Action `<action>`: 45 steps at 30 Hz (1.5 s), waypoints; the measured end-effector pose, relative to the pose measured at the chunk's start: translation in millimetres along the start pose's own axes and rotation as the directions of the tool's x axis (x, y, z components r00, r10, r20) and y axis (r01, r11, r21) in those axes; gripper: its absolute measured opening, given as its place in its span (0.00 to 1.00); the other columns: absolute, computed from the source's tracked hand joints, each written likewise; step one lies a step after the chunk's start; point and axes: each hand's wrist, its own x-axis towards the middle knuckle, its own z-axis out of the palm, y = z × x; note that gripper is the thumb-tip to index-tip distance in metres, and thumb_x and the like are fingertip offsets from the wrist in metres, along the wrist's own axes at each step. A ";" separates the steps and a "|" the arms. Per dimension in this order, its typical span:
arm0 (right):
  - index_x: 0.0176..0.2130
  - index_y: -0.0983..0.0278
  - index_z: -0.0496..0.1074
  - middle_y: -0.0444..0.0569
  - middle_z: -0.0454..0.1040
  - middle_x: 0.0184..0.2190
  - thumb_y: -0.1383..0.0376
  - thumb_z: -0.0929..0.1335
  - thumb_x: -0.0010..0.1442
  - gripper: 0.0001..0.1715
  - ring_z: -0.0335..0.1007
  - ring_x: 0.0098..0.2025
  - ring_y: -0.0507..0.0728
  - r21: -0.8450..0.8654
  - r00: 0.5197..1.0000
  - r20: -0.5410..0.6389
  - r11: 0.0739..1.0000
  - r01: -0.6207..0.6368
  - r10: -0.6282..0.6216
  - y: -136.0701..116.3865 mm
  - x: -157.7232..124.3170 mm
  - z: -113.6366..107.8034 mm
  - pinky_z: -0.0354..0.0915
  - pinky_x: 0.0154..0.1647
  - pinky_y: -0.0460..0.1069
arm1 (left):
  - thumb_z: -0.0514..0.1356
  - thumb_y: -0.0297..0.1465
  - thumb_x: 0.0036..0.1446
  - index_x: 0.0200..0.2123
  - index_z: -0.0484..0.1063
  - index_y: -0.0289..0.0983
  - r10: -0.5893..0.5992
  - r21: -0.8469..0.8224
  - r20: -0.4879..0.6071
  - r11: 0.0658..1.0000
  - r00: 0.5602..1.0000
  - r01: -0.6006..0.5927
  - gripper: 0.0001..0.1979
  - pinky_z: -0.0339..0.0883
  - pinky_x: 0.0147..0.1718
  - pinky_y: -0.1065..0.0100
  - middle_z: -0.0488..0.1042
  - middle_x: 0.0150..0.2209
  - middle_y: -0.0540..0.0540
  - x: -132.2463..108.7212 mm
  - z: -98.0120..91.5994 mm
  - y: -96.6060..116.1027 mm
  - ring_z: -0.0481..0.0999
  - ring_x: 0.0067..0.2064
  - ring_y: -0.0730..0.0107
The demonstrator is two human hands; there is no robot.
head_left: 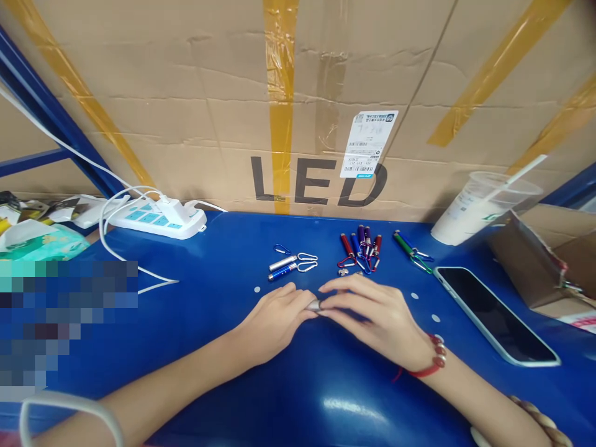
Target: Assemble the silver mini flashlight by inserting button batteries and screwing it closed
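Observation:
My left hand [274, 323] is closed around a small silver mini flashlight [313, 305], with most of its body hidden in the fist. At its protruding end, the thumb and fingertips of my right hand [379, 316] pinch it. Just beyond the hands lie a silver flashlight [282, 263] and a blue flashlight [282, 272], each with a silver carabiner clip, and a loose blue carabiner [282, 249]. Several red, blue and purple flashlights [355, 244] with clips form a bunch farther right. Small metal pieces [343, 272] rest near my right fingers.
A green flashlight [404, 243] lies beside a blue one. On the right are a phone [498, 316], a plastic cup with a straw [465, 214] and an open cardboard box [535, 267]. A power strip [186, 230] with white cables sits left. A large carton [209, 124] stands behind the blue table.

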 end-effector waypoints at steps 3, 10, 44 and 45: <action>0.45 0.60 0.70 0.44 0.74 0.35 0.61 0.68 0.56 0.15 0.69 0.32 0.49 -0.063 0.975 -0.062 0.974 -0.218 0.214 13.1 1.9 -10.6 0.65 0.28 0.42 | 0.41 0.33 0.63 0.37 0.64 0.38 -0.179 0.018 0.011 0.984 0.984 0.179 0.13 0.58 0.29 0.71 0.69 0.31 0.50 2.8 -0.5 -0.8 0.65 0.32 0.71; 0.33 0.57 0.76 0.42 0.74 0.34 0.60 0.67 0.56 0.07 0.72 0.36 0.51 -0.449 0.940 0.115 0.861 -0.239 0.321 40.7 -2.8 -12.5 0.59 0.23 0.42 | 0.44 0.36 0.62 0.38 0.66 0.42 -0.295 -0.022 0.061 0.955 0.954 0.297 0.12 0.60 0.33 0.70 0.71 0.35 0.52 5.7 -7.5 3.6 0.67 0.38 0.70; 0.34 0.64 0.75 0.46 0.77 0.33 0.75 0.69 0.52 0.09 0.74 0.35 0.52 0.348 0.989 -0.087 0.934 -0.080 0.117 -2.3 -1.5 7.8 0.71 0.35 0.44 | 0.48 0.31 0.60 0.31 0.66 0.35 -0.196 -0.648 0.199 0.709 0.960 0.279 0.11 0.57 0.28 0.77 0.70 0.28 0.52 0.1 -6.2 15.5 0.64 0.26 0.81; 0.34 0.64 0.75 0.47 0.77 0.34 0.75 0.69 0.52 0.09 0.74 0.35 0.52 0.364 0.991 -0.075 0.928 -0.077 0.112 -1.6 -1.5 7.8 0.71 0.35 0.44 | 0.47 0.31 0.60 0.31 0.66 0.35 -0.190 -0.656 0.195 0.704 0.962 0.272 0.11 0.57 0.28 0.77 0.70 0.28 0.52 -0.6 -5.4 15.7 0.64 0.26 0.80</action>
